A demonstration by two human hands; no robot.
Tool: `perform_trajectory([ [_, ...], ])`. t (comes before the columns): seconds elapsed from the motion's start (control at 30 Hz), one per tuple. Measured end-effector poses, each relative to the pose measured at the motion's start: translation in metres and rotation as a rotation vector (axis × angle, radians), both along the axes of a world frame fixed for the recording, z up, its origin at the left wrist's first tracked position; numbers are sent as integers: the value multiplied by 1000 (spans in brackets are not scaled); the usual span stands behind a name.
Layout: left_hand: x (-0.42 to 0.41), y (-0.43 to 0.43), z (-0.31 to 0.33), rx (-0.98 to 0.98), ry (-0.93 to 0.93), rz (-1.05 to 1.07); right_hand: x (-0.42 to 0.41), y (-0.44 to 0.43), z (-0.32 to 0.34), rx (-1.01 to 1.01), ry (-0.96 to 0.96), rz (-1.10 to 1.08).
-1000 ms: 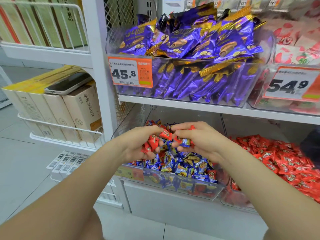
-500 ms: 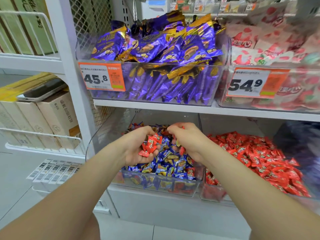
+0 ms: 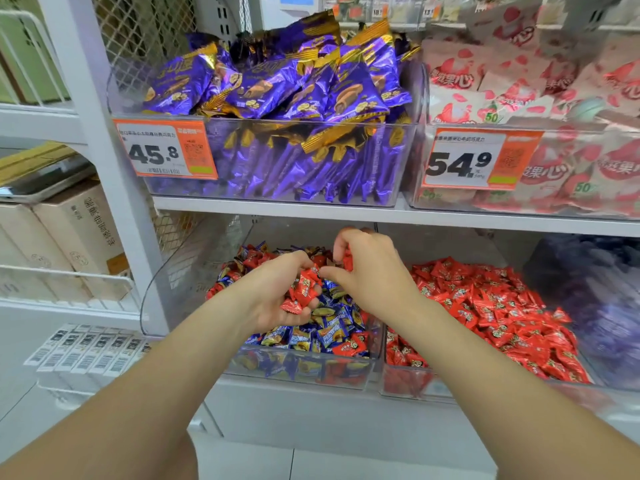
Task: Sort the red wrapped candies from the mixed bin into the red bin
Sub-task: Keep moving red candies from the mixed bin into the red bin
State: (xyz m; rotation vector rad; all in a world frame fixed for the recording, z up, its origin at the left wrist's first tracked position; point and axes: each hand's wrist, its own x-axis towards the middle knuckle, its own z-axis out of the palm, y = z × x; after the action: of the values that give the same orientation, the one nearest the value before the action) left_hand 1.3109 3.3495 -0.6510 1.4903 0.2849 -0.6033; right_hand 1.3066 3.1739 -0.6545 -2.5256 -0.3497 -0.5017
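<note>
A clear mixed bin on the lower shelf holds blue and red wrapped candies. Over it, my left hand cups a small bunch of red wrapped candies in curled fingers. Right beside it, my right hand pinches another red candy between thumb and fingers, above the middle of the mixed bin. To the right stands the red bin, a clear bin heaped with red candies. The two hands nearly touch at the fingertips.
The shelf above hangs low over both bins, carrying a bin of purple packets and a bin of pink-and-white packets with price tags. A white upright post stands left; cartons sit beyond it. A dark purple bin lies far right.
My view has shifted left and closer. My right hand has lifted slightly with a red candy in its pinch; my left hand still holds its bunch of red candies.
</note>
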Motion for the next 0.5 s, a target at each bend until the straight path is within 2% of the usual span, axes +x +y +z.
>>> perform_trajectory([
  [0.13, -6, -5, 4, 28, 12, -22, -7, -5, 4, 56, -78, 33],
  [0.27, -11, -9, 8, 39, -6, 2, -15, -13, 10, 96, -198, -67],
  [0.33, -15, -15, 9, 46, -32, -21, -20, -18, 11, 171, -162, -128],
  [0.4, -19, -24, 10, 49, -60, -67, -24, -23, 11, 347, -6, -172],
  [0.5, -23, -37, 9, 22, -93, -73, -30, -35, 12, 815, 237, -160],
])
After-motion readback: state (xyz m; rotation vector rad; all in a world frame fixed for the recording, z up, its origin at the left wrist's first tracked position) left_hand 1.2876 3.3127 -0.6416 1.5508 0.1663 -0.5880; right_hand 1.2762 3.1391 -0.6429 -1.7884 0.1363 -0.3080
